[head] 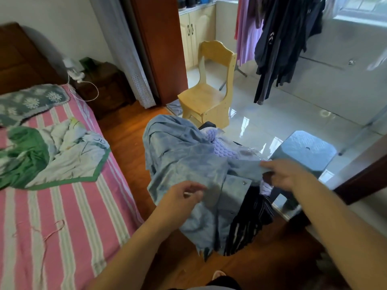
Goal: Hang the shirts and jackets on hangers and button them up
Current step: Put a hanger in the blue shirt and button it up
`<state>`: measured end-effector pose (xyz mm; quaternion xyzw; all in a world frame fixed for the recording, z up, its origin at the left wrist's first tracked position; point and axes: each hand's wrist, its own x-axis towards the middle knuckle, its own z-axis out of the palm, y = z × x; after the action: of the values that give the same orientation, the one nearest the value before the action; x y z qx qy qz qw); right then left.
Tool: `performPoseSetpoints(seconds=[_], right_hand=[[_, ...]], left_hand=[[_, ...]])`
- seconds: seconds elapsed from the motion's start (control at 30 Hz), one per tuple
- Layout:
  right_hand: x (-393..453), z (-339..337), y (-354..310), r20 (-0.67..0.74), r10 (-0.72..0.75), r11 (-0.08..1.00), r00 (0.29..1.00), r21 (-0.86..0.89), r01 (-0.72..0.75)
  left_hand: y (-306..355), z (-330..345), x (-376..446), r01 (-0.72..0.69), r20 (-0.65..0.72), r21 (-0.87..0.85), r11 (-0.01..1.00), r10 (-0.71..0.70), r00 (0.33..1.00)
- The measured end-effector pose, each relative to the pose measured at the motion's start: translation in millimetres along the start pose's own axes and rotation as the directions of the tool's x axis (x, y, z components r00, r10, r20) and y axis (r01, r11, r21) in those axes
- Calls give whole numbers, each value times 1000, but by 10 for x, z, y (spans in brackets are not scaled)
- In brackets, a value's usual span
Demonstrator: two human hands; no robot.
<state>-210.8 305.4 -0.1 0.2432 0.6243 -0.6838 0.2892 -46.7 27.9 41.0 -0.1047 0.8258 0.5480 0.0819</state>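
**Now: denim jacket gripped at both hands, over the clothes pile**

Head view. Centrally placed: pale blue denim jacket (188, 164), draped over a heap of clothes beside the bed (62, 206), partly lifted. Left hand (182, 197) at the jacket's lower front panel, fingers curled, apparently pinching the fabric edge. Right hand (287, 174) further right and slightly higher, fingers clamped on the jacket's upper edge. Metal snap button (244, 182) visible on the panel between the two hands. Beneath the jacket: lilac textured garment (217, 143) and dark striped garment (247, 222) hanging down toward the wooden floor. Blue plastic stool (307, 149) just behind the right hand. Wooden chair (211, 88) further back on the tiled floor. Dark clothes (282, 42) hanging on a rack at upper right. No hanger discernible.
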Motion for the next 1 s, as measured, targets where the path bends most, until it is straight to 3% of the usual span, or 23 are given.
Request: performPoseSetpoints(seconds=[0.07, 0.13, 0.2, 0.23, 0.3, 0.33, 0.4, 0.47, 0.5, 0.6, 0.67, 0.73, 0.77, 0.87, 1.0], right_hand=[[-392, 87, -406, -2, -156, 984, 988, 85, 155], [-867, 361, -641, 111, -298, 953, 948, 85, 290], [-1331, 754, -625, 291, -328, 944, 899, 79, 320], [-1527, 943, -578, 364, -317, 948, 876, 79, 310], [-1746, 1185, -475, 491, -287, 951, 823, 44, 305], [-1768, 1217, -451, 553, -260, 946, 792, -20, 325], [-1678, 1171, -446, 623, -190, 891, 759, -215, 399], [-1359, 1038, -362, 500, -213, 805, 840, -397, 440], [-1149, 978, -286, 398, -258, 756, 880, -485, 441], [-475, 886, -73, 205, -357, 603, 912, -694, 392], [-54, 896, -29, 252, -384, 400, 889, -822, 405], [366, 955, -12, 399, -355, 153, 845, -867, 474], [492, 1014, -24, 466, -312, 104, 828, -850, 517], [544, 1228, -100, 543, -163, 126, 824, -817, 563], [787, 1358, -47, 479, -334, 123, 812, -832, 541]], left_hand=[[284, -17, -85, -60, -16, -217, 974, 58, 998], [535, 46, -153, -172, 39, -120, 978, 178, 983], [677, 171, -158, -250, 43, 36, 968, 248, 968], [681, 203, -153, -286, -21, 61, 956, 288, 958], [585, 119, -136, -337, -235, -60, 940, 315, 920], [501, 13, -162, -317, -334, -130, 939, 260, 906], [307, -257, -276, -179, -474, -294, 939, 20, 880], [149, -574, -474, -101, -471, -472, 876, -153, 869], [92, -707, -586, -84, -444, -498, 863, -171, 880], [34, -966, -870, -57, -388, -289, 956, -63, 920], [33, -1044, -958, -61, -379, -131, 990, 7, 925], [56, -1048, -997, -43, -393, -57, 997, 17, 920], [57, -1038, -1006, -27, -400, -28, 999, 13, 916], [49, -986, -1051, 39, -383, 56, 998, -14, 923], [-14, -988, -1151, 112, -397, 108, 988, -60, 916]])
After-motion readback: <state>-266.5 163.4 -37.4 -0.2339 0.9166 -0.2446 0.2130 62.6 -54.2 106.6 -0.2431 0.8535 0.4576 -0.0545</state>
